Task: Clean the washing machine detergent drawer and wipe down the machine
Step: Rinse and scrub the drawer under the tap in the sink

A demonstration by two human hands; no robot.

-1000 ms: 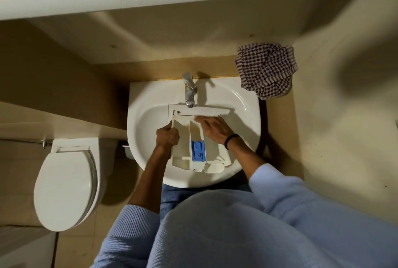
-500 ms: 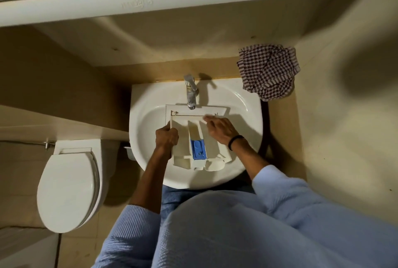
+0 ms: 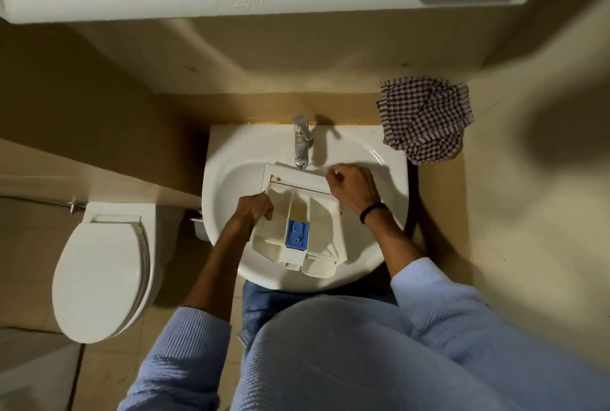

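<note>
The white plastic drawer [image 3: 323, 212] lies in the round, smooth white sink [image 3: 227, 159], its flat front end under the shiny metal tap [image 3: 302, 143]. It has long boxy slots and a small blue square piece [image 3: 296, 235] in the middle. The left hand [image 3: 254, 209] grips the drawer's left wall. The right hand [image 3: 355, 188] sits curled on its far right corner; I cannot tell if it grips. A crumpled checked cloth [image 3: 425, 120] lies beside the sink's back right corner.

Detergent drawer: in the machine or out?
Out: the detergent drawer lies in the sink under the tap, left hand gripping its side.
</note>
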